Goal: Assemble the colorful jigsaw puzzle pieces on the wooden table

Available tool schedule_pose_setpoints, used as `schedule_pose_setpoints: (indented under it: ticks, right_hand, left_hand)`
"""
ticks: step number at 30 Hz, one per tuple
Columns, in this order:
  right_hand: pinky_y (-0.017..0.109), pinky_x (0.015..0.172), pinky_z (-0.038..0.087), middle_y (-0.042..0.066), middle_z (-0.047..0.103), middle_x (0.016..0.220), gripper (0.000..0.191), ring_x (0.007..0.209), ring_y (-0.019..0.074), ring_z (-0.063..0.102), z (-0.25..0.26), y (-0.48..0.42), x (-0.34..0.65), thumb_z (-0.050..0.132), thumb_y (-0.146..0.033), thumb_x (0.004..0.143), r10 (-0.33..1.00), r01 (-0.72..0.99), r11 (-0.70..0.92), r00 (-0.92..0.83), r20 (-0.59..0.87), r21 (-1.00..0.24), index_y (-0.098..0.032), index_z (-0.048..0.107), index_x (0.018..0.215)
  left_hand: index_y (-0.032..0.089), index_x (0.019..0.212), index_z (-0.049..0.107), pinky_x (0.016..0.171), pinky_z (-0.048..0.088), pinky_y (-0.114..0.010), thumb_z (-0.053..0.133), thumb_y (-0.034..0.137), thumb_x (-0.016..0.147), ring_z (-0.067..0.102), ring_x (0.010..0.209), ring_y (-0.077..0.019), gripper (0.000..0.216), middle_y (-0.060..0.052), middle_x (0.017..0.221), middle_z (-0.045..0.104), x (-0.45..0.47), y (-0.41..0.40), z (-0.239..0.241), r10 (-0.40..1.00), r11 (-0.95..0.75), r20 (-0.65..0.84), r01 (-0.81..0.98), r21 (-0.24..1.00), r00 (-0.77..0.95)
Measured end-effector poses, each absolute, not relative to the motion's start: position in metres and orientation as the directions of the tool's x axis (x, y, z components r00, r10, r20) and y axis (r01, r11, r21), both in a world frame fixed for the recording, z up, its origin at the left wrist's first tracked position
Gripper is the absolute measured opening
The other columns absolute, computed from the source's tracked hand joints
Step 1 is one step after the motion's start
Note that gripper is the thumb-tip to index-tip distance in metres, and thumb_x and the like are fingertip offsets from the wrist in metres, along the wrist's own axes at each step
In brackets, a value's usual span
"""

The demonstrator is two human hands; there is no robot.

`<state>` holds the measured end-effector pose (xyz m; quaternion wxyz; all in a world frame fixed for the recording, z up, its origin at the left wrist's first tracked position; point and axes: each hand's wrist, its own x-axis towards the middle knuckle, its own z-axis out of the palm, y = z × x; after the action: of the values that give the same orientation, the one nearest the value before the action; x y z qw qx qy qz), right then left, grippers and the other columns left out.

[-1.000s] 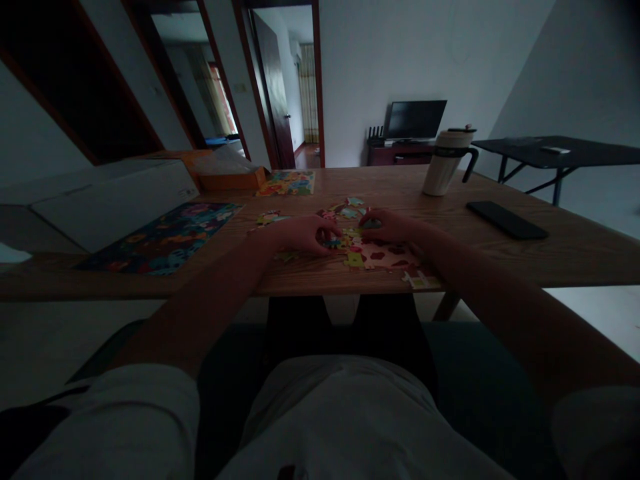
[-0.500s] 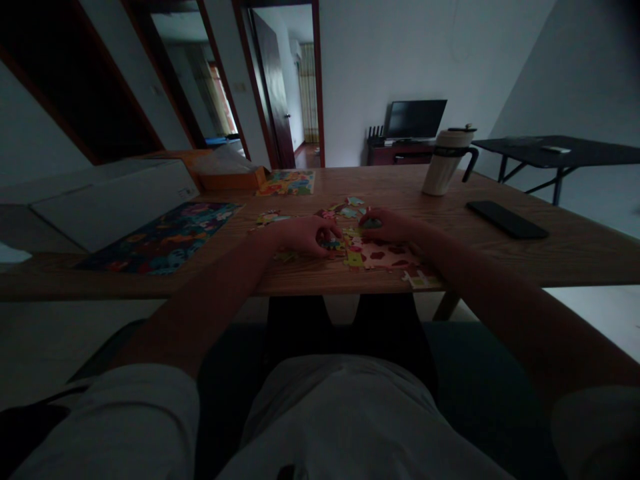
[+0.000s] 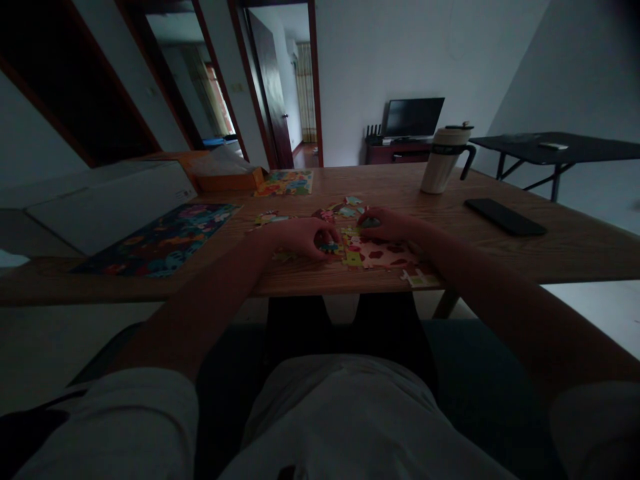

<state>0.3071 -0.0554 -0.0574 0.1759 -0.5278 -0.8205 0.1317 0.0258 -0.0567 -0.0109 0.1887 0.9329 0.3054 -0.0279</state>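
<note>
My left hand (image 3: 306,237) rests on the near part of the table, thumb and fingers curved round a small blue and yellow puzzle piece (image 3: 330,247) at the edge of the joined pieces. To its right, my right hand (image 3: 385,223) bends its fingers down around another puzzle piece (image 3: 371,223), greenish and partly hidden. Between and below the hands lies a partly joined jigsaw puzzle (image 3: 385,253), pink with dark red spots and a yellow-green strip. Loose puzzle pieces (image 3: 351,201) are scattered beyond the hands, and one pale piece (image 3: 419,277) is near the front edge.
On the wooden table (image 3: 500,260), a dark picture sheet (image 3: 165,240) and a white box (image 3: 110,200) are at left. Farther back are an orange box (image 3: 230,181) and a bright picture sheet (image 3: 287,182). A tumbler (image 3: 443,163) and a black phone (image 3: 505,217) are at right.
The view has shifted very slightly. Both hands stay in nearly the same place over the puzzle, with only small finger movement.
</note>
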Motion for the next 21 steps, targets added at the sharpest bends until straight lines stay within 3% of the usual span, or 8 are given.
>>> schedule_pose_setpoints:
  ticks: [5, 14, 21]
  right_hand:
    - [0.033, 0.075, 0.055, 0.006, 0.076, 0.1, 0.035, 0.078, 0.0206, 0.07, -0.054, -0.059, 0.305, 0.072, -0.041, 0.089, 0.934, 0.839, 0.351, -0.346, 0.09, -0.417, -0.026, 0.073, 0.121]
    - [0.033, 0.083, 0.055, 0.008, 0.074, 0.114, 0.028, 0.091, 0.0225, 0.07, -0.048, -0.064, 0.301, 0.075, -0.035, 0.087, 0.923, 0.832, 0.382, -0.362, 0.13, -0.402, -0.025, 0.076, 0.113]
    - [0.036, 0.082, 0.055, 0.009, 0.074, 0.115, 0.033, 0.087, 0.0227, 0.07, -0.052, -0.06, 0.305, 0.071, -0.039, 0.09, 0.922, 0.839, 0.383, -0.37, 0.11, -0.386, -0.023, 0.074, 0.119]
  left_hand:
    - [0.022, 0.123, 0.066, 0.08, 0.047, -0.027, 0.076, 0.04, 0.071, 0.064, 0.095, -0.0185, 0.055, -0.005, 0.11, 0.069, 0.025, -0.058, -0.009, 0.561, -0.747, -0.157, 0.579, 0.328, 0.813]
    - [0.02, 0.114, 0.062, 0.073, 0.045, -0.026, 0.077, 0.042, 0.07, 0.061, 0.084, -0.0162, 0.051, -0.004, 0.099, 0.067, 0.019, -0.052, -0.015, 0.552, -0.745, -0.077, 0.533, 0.4, 0.83]
    - [0.02, 0.115, 0.061, 0.077, 0.046, -0.027, 0.076, 0.045, 0.071, 0.063, 0.092, -0.0182, 0.052, -0.005, 0.107, 0.067, 0.023, -0.057, -0.012, 0.571, -0.747, -0.107, 0.569, 0.345, 0.814]
